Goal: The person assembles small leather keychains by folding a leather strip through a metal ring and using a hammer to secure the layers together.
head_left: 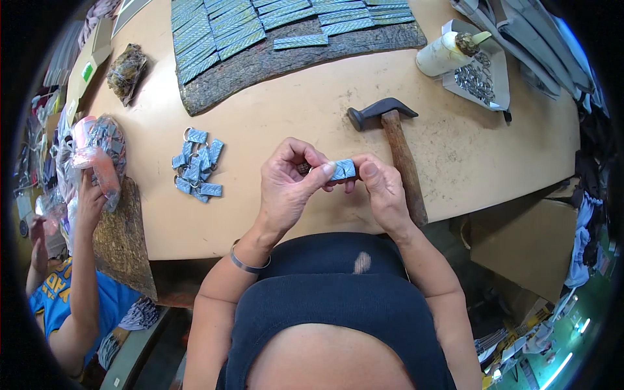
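In front of my body, a small blue textured tab (344,170), apparently a folded strip, is pinched between the thumb and fingers of my left hand (286,179). A small dark brown thing (303,168) shows within the curl of those same fingers; its kind is unclear. My right hand (385,188) is closed at the tab's right end, its thumb raised and its fingers partly hidden behind it. To the left lies a pile of similar blue tabs with metal rings (197,166). A hammer (398,146) with a wooden handle rests right of my hands.
Rows of blue strips (301,41) lie on a dark board (253,71) at the back. A white bottle (445,55) stands by a tray of metal rings (480,81). At left, a co-worker's hand (91,195) touches plastic-wrapped goods (107,156). A crumpled packet (128,73) lies back left.
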Demonstrator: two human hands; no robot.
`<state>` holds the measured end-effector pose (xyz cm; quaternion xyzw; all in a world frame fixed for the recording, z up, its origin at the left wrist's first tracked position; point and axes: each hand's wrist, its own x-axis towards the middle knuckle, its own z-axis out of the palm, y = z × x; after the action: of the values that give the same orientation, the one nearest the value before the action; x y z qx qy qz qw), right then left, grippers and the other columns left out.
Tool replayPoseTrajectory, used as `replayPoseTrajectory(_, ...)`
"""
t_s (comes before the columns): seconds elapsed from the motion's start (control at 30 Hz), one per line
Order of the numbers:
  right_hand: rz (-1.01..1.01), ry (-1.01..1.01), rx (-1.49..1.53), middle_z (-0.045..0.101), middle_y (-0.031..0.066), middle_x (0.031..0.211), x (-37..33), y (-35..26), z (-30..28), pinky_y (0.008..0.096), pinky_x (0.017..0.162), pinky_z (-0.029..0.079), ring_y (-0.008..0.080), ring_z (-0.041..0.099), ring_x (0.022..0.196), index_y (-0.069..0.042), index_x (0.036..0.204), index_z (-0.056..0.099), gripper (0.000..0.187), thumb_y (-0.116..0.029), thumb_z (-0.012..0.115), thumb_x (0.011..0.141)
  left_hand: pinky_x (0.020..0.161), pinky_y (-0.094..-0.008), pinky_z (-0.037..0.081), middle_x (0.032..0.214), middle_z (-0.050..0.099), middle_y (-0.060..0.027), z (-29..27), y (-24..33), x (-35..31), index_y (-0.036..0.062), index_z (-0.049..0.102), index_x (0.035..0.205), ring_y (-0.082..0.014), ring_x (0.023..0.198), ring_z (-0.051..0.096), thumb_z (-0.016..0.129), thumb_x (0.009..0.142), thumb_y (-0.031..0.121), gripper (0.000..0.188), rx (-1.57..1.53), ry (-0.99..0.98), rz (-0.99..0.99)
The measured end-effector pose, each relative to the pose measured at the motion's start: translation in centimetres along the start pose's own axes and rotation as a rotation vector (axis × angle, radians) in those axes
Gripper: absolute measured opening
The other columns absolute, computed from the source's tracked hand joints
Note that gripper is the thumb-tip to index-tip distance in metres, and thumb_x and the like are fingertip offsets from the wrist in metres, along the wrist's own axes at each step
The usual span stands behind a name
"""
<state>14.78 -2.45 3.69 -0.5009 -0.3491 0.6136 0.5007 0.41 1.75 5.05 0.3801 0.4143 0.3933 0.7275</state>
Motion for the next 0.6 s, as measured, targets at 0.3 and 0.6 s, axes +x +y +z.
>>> replayPoseTrajectory(0.3, -0.501, 0.136, -1.162, 0.049, 0.0076, 0.066, 1.5, 0.0, -0.5, 0.0319, 0.054, 0.039, 0.0214, 0.051, 0.06, -0.005, 0.08, 0.054, 0.018, -0.023, 0.054, 0.081, 0.056, -0.0225, 0.045, 0.076, 0.054, -0.0055, -0.4, -1.6, 0.7, 0.0029, 0.05, 0.079, -0.0115, 0.064, 0.054, 0.06, 0.075, 0.001, 0.01, 0.269, 0.085, 0.017)
replayPoseTrajectory(0.6, -0.181, 0.295, -1.484, 0.046, 0.0151, 0.088, 0.9, -0.6, -5.1, 0.0393, 0.063, 0.043, 0.0301, 0.052, 0.077, -0.004, 0.102, 0.044, 0.04, -0.019, 0.064, 0.07, 0.061, -0.0325, 0.042, 0.083, 0.052, -0.0079, -2.7, -3.1, 4.1, 0.0042, 0.054, 0.079, -0.0246, 0.075, 0.05, 0.063, 0.067, 0.003, 0.016, 1.193, 0.188, 0.698)
